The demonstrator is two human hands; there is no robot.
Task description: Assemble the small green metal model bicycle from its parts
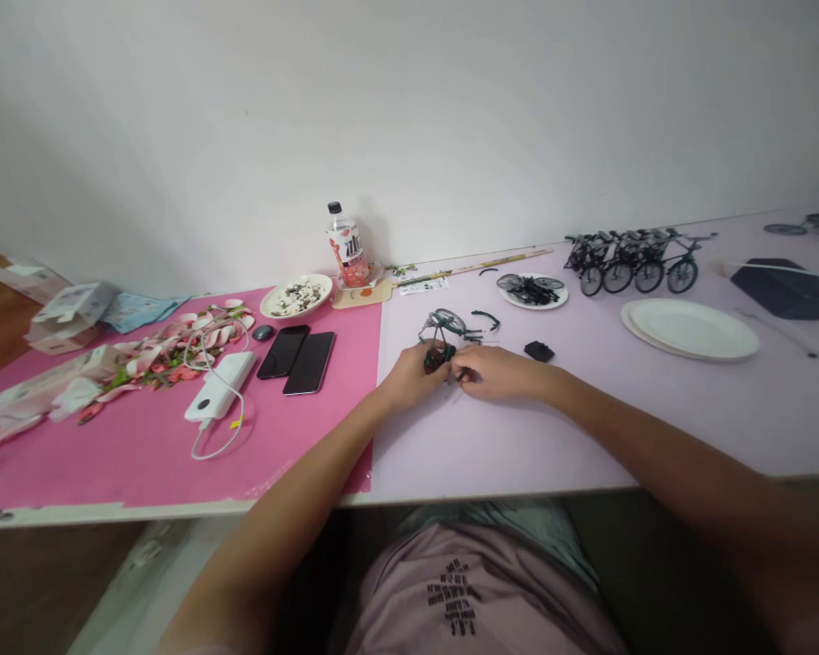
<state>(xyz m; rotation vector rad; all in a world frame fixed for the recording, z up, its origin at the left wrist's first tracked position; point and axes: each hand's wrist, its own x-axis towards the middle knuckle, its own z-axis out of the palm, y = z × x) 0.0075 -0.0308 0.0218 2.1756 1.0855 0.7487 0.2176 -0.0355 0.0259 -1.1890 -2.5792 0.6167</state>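
A small dark model bicycle (446, 320) is held low over the pale part of the table, its wheel pointing away from me. My left hand (413, 375) is closed round its frame. Against it, my right hand (488, 371) pinches at the same spot; a thin dark piece shows under its fingertips, too small to make out. Just behind lies a curved black part (486, 318). A small black block (539, 351) rests to the right of my right hand. Farther back, a white plate (558, 298) holds black parts and a wheel.
Several finished-looking model bicycles (631, 264) stand in a row at the back right. Near them are white plates (696, 329) and a dark tray (788, 287). On the left are two phones (309, 362), a power bank (219, 387), petals (170, 350), a plate (267, 300) and a bottle (347, 247).
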